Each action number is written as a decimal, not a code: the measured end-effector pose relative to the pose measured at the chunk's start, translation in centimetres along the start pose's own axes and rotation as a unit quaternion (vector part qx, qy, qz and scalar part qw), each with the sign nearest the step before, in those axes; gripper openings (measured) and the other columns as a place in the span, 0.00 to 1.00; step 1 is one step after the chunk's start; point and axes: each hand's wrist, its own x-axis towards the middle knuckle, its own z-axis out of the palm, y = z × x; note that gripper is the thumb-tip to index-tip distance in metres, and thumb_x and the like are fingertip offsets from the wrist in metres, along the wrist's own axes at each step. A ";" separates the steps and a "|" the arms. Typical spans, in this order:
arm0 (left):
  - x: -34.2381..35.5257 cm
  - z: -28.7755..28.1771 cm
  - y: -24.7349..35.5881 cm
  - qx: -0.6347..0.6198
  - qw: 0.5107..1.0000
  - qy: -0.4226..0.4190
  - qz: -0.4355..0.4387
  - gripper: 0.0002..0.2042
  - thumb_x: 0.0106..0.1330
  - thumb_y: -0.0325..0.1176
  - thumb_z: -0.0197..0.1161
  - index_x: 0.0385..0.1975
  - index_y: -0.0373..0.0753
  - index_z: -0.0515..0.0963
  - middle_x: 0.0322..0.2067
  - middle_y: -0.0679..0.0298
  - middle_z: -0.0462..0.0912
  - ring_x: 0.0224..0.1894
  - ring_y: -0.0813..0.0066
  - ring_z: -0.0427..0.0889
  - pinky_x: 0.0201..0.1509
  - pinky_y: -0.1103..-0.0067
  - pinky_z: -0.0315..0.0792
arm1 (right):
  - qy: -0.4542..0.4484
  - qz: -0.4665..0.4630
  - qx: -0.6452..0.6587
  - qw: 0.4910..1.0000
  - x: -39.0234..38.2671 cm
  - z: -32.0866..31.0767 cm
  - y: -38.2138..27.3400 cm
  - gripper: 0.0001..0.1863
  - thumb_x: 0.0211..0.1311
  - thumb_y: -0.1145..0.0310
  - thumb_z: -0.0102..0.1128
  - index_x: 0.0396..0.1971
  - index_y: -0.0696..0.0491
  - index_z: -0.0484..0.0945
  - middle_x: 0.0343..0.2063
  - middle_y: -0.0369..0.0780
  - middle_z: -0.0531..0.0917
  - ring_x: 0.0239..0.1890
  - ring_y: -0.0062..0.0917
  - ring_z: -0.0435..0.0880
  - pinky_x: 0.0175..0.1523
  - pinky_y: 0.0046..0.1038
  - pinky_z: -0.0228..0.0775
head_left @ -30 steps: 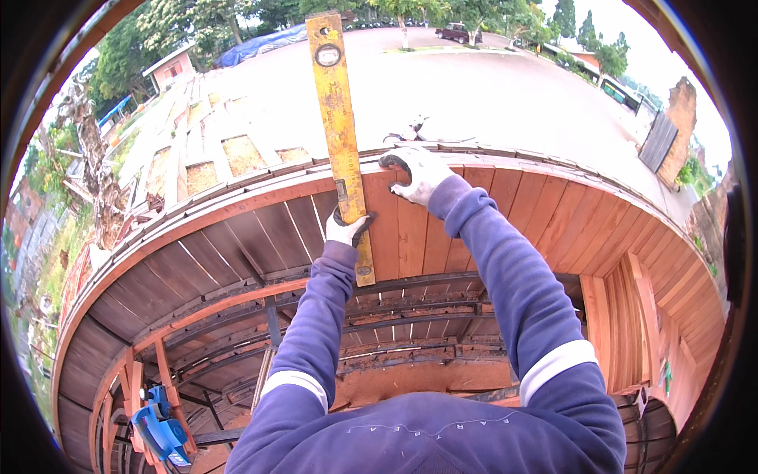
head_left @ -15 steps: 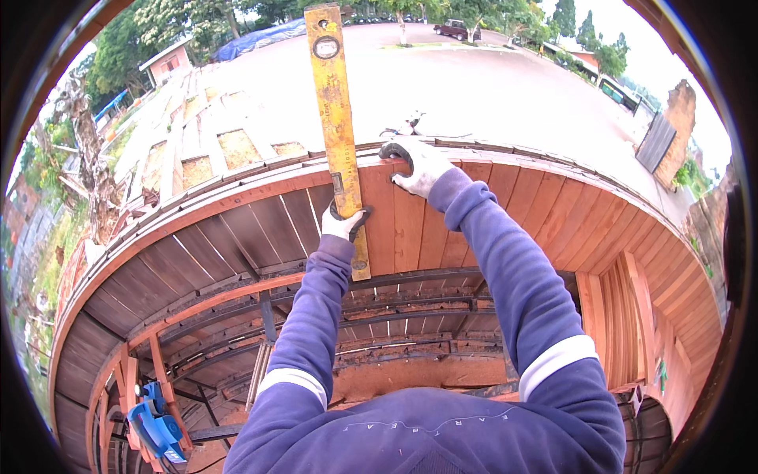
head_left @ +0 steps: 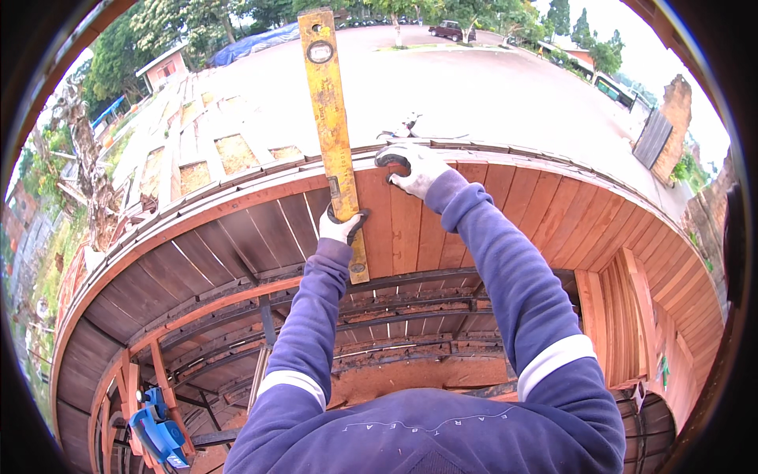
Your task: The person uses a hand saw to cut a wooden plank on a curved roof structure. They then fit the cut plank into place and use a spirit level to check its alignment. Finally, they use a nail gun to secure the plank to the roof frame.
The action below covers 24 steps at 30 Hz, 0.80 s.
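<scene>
A long yellow spirit level (head_left: pixel 330 126), scuffed, lies across the curved wooden edge, its far end sticking out past it. My left hand (head_left: pixel 343 227), in a white glove with dark fingertips, grips the level near its lower end. There the level rests beside the seam between the dark weathered planks (head_left: pixel 207 245) and the reddish planks (head_left: pixel 407 229). Just to the right, my gloved right hand (head_left: pixel 418 167) is curled over the wooden edge board (head_left: pixel 371 162), thumb on the near side and fingers on the far side.
A blue power tool (head_left: pixel 159 430) sits at the lower left among timber posts. Dark curved framing (head_left: pixel 410 320) runs below the planks. Loose boards (head_left: pixel 616 316) stand at the right. Outside lie a pale paved yard (head_left: pixel 474 87), a parked car (head_left: pixel 452 31) and a tree trunk (head_left: pixel 93 166).
The view has shifted slightly. The level and my left hand keep nearly the same place; the fingers of my right hand look a little more curled over the edge board.
</scene>
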 end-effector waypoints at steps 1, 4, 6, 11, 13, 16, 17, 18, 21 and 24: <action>0.0 0.0 0.1 -0.006 1.000 -0.002 -0.003 0.26 0.54 0.20 0.78 0.54 0.32 0.78 0.45 0.63 0.86 0.45 0.76 0.85 0.55 0.78 0.79 | 0.004 0.000 -0.002 1.000 0.0 0.0 -0.2 0.19 0.63 0.63 0.64 0.54 0.47 0.80 0.56 0.42 0.82 0.61 0.39 0.77 0.70 0.37 0.67; -0.3 0.5 0.6 -0.013 1.000 -0.007 -0.011 0.26 0.54 0.19 0.77 0.55 0.32 0.78 0.46 0.63 0.86 0.45 0.76 0.85 0.55 0.78 0.79 | -0.038 0.071 -0.004 0.997 -0.3 -1.6 -1.8 0.18 0.63 0.63 0.64 0.53 0.47 0.80 0.56 0.42 0.82 0.59 0.39 0.78 0.69 0.37 0.68; -0.7 0.6 1.2 -0.003 1.000 -0.005 -0.015 0.26 0.55 0.19 0.76 0.55 0.31 0.78 0.46 0.63 0.86 0.45 0.75 0.85 0.55 0.77 0.79 | -0.017 0.047 -0.004 0.999 -0.4 -1.3 -1.6 0.18 0.63 0.63 0.64 0.53 0.47 0.81 0.55 0.42 0.83 0.58 0.39 0.78 0.68 0.37 0.69; -0.7 0.3 1.4 -0.032 0.999 -0.007 -0.015 0.25 0.55 0.18 0.76 0.54 0.31 0.78 0.46 0.61 0.86 0.44 0.75 0.85 0.54 0.77 0.80 | 0.010 0.016 0.013 1.000 -0.4 -1.3 -1.7 0.16 0.64 0.63 0.64 0.50 0.48 0.82 0.50 0.42 0.85 0.56 0.40 0.80 0.65 0.38 0.70; -0.7 0.5 1.5 0.004 1.000 0.005 -0.001 0.23 0.55 0.20 0.77 0.51 0.32 0.79 0.43 0.64 0.86 0.41 0.77 0.85 0.50 0.78 0.81 | -0.007 0.039 0.009 0.999 -0.3 -1.1 -1.5 0.16 0.65 0.62 0.63 0.51 0.47 0.82 0.50 0.43 0.85 0.57 0.40 0.79 0.66 0.38 0.70; -0.6 0.6 1.3 0.031 0.999 0.014 0.015 0.21 0.55 0.22 0.78 0.49 0.32 0.80 0.41 0.66 0.86 0.39 0.79 0.84 0.48 0.79 0.81 | -0.022 0.047 0.015 0.999 -0.1 -0.7 -0.7 0.16 0.67 0.61 0.62 0.53 0.45 0.82 0.52 0.43 0.84 0.59 0.40 0.78 0.68 0.39 0.68; -0.6 0.6 1.2 0.035 0.999 0.015 0.019 0.21 0.55 0.22 0.78 0.49 0.32 0.80 0.41 0.66 0.86 0.39 0.79 0.84 0.47 0.79 0.80 | -0.025 0.046 0.019 0.998 -0.1 -0.6 -0.4 0.16 0.68 0.60 0.61 0.54 0.45 0.82 0.53 0.43 0.83 0.60 0.40 0.78 0.68 0.39 0.67; -0.9 1.2 1.9 0.035 0.999 0.011 0.009 0.21 0.55 0.21 0.78 0.49 0.32 0.80 0.41 0.66 0.86 0.39 0.79 0.84 0.48 0.79 0.81 | -0.022 0.048 0.000 0.999 -0.5 -0.5 0.2 0.17 0.68 0.60 0.61 0.54 0.44 0.81 0.54 0.43 0.83 0.60 0.41 0.77 0.69 0.39 0.67; -0.6 -0.2 1.3 0.051 0.998 0.023 0.022 0.20 0.56 0.20 0.76 0.48 0.32 0.80 0.40 0.65 0.87 0.38 0.77 0.85 0.47 0.79 0.82 | -0.035 0.050 -0.048 0.997 0.1 0.2 -0.4 0.19 0.70 0.58 0.59 0.58 0.43 0.79 0.56 0.44 0.81 0.61 0.41 0.76 0.70 0.39 0.65; -0.5 0.1 1.4 0.078 0.997 0.023 0.009 0.20 0.56 0.19 0.76 0.49 0.32 0.80 0.41 0.65 0.87 0.38 0.77 0.85 0.47 0.79 0.82 | -0.037 0.049 -0.052 0.997 -0.3 -0.1 -0.1 0.19 0.71 0.58 0.58 0.59 0.44 0.78 0.57 0.45 0.81 0.61 0.41 0.76 0.71 0.39 0.65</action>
